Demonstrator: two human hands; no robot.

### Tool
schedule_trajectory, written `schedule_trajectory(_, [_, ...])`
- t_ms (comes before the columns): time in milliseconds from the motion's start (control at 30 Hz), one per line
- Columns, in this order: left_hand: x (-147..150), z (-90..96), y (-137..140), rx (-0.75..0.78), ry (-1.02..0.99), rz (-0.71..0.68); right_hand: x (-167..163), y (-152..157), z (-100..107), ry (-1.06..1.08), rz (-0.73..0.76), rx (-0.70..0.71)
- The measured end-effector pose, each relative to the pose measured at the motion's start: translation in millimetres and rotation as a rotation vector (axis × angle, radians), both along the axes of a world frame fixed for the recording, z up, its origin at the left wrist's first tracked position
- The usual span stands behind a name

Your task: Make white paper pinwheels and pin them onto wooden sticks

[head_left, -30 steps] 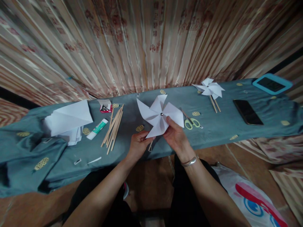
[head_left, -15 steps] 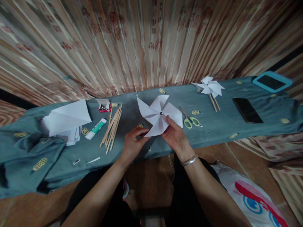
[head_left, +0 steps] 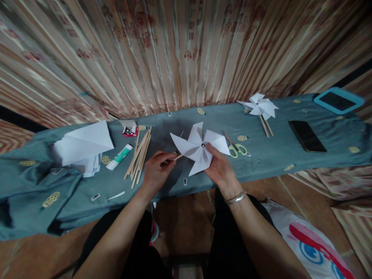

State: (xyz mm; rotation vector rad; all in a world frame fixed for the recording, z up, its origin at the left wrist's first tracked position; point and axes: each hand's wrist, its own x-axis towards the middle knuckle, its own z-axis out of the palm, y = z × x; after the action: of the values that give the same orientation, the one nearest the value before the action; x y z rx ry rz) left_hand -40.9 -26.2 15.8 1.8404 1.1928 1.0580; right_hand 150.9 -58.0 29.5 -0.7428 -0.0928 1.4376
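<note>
A white paper pinwheel (head_left: 196,150) with a silver pin at its centre is held above the cloth. My right hand (head_left: 221,170) grips it from the right, thumb pressed close to the pin. My left hand (head_left: 159,170) pinches the end of a wooden stick (head_left: 178,157), whose far part is hidden behind the paper blades. To the left lies a pile of wooden sticks (head_left: 139,159). Green-handled scissors (head_left: 236,149) rest just right of the pinwheel, partly covered by it.
On the cloth-covered table (head_left: 203,186) lie white paper sheets (head_left: 87,141), a glue stick (head_left: 119,157) and a red box of pins (head_left: 130,131). Finished-looking pinwheels (head_left: 260,104), a black phone (head_left: 307,135) and a blue-framed tablet (head_left: 338,100) are to the right. A printed plastic bag (head_left: 290,217) sits below.
The pinwheel has turned and shifted slightly right. My left hand has drawn away from the blade to the left, and the stick it pinches now shows.
</note>
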Motion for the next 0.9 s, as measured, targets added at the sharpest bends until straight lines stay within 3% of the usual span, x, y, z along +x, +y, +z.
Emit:
schedule_trajectory(267, [-10.4, -8.9, 9.7, -0.087, -0.044, 0.055, 9.0, -4.0, -9.9, -0.100, 0.055, 0.001])
schedule_trajectory(567, [-8.6, -11.1, 13.1, -0.197, -0.198, 0.058, 9.9, -10.0, -5.6, -0.143, 0.089, -0.015])
schedule_trajectory(767, [2.4, -6.6, 8.0, -0.451, -0.482, 0.113, 6.0, -13.6, -0.3, -0.311, 0.052, -0.008])
schedule_trajectory(900, [5.8, 3.8, 6.4, -0.642, -0.684, 0.182, 4.0, -24.4, 4.4, -0.655, -0.020, 0.058])
